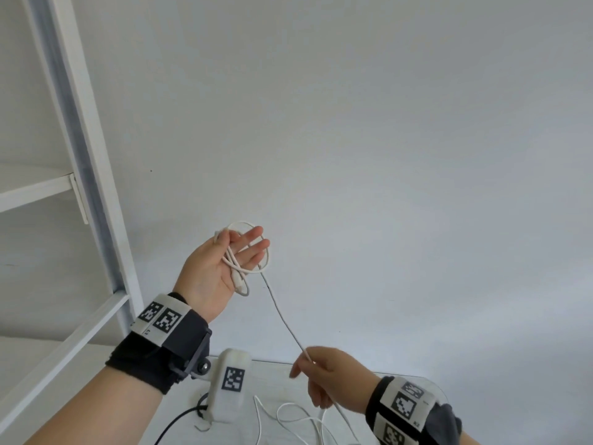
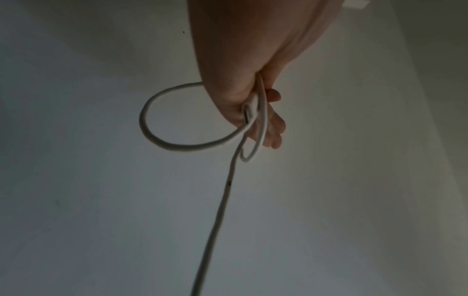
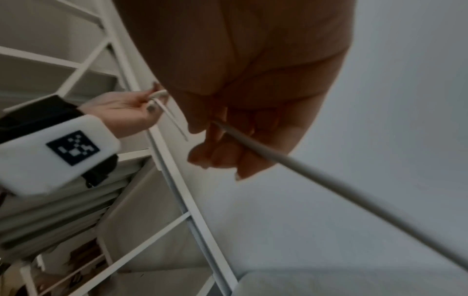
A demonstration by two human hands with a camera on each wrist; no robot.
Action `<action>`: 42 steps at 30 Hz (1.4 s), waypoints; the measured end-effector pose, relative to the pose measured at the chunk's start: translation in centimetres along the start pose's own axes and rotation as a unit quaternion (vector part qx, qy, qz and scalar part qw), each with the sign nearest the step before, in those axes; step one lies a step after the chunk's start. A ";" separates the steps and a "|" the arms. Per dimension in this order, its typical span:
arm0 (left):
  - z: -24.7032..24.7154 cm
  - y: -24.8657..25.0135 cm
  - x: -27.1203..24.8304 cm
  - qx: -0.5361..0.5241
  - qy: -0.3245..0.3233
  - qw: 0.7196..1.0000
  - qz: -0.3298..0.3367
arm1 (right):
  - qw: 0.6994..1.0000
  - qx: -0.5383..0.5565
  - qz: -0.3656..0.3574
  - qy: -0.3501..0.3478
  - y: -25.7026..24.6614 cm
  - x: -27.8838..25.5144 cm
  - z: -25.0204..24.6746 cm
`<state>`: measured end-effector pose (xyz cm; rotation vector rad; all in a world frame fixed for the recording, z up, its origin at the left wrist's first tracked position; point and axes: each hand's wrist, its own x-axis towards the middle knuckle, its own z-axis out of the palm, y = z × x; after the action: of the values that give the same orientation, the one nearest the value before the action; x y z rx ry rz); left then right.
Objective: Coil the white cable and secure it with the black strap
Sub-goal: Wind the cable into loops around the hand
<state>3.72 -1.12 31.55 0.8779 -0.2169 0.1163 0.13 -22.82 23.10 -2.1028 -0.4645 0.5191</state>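
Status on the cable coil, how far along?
Done: a couple of loops of the white cable sit in the left hand, thumb pinning them. In hand: the right hand pinches the cable lower down, a straight run between the hands. Left: loose cable on the table to coil; no black strap on the loops, none seen in any view.

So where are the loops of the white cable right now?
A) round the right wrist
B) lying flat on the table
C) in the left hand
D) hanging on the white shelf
C: the loops of the white cable sit in the raised left hand, while the right hand pinches the straight run lower down.
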 end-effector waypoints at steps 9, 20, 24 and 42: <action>-2.0 0.7 0.9 0.102 0.065 0.992 0.046 | 0.986 -0.122 -0.038 0.105 3.6 -2.9 -0.8; 1.0 -2.6 -1.4 0.357 -0.005 0.931 -0.072 | 0.917 -0.247 -0.232 0.211 -6.5 -3.4 -4.8; 1.6 -3.1 -2.5 0.344 -0.042 0.930 -0.125 | 0.918 -0.196 -0.233 0.255 -8.3 -2.3 -5.7; 2.9 -3.5 -4.9 0.172 -0.047 0.972 -0.152 | 0.928 -0.115 -0.172 0.310 -8.3 1.7 -6.6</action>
<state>-0.83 -5.63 29.59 1.2539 -0.1508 -0.1795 3.92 -22.06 33.10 -2.1935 -0.5178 -0.4219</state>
